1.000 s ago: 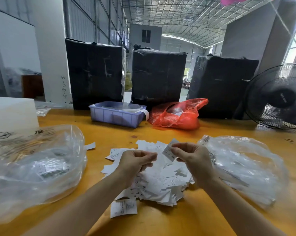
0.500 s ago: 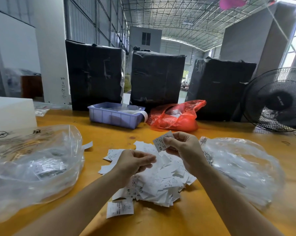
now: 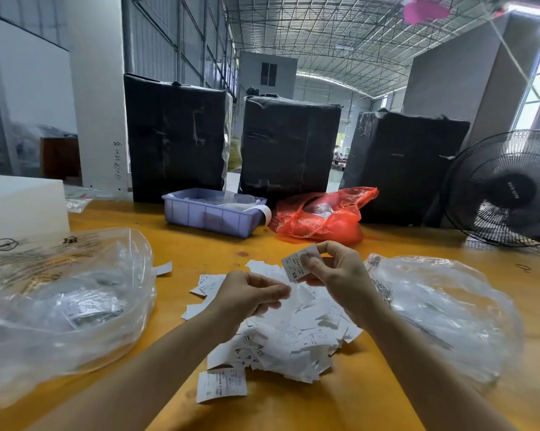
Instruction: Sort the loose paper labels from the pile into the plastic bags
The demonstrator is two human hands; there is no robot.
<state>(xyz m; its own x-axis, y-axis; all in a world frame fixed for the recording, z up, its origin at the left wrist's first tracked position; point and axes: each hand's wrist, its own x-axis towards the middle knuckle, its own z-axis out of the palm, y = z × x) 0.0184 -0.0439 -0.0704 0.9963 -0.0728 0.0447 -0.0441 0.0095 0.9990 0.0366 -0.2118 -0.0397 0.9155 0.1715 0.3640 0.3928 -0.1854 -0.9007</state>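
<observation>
A single paper label (image 3: 221,385) lies flat on the yellow table (image 3: 355,399), nearest the camera and just short of the pile of loose labels (image 3: 293,340) heaped between a person's two forearms. Above the pile the right hand (image 3: 337,272) pinches one label (image 3: 298,264) between thumb and fingertips — its printed face up, the letters "XS" legible at the lower edge. Just left of that pinch and a little lower, the left hand (image 3: 250,295) hangs over the pile with fingers curled inward; whether it holds anything cannot be told. To the right of the pinched label sits a crumpled clear plastic bag (image 3: 443,312), and well to its left a larger clear bag (image 3: 63,306) with labels visible inside. Beyond the hands stand a blue plastic bin (image 3: 212,214) and a red plastic bag (image 3: 321,217) — behind them, three black-wrapped bales (image 3: 290,144), with a black fan (image 3: 505,188) at far right.
</observation>
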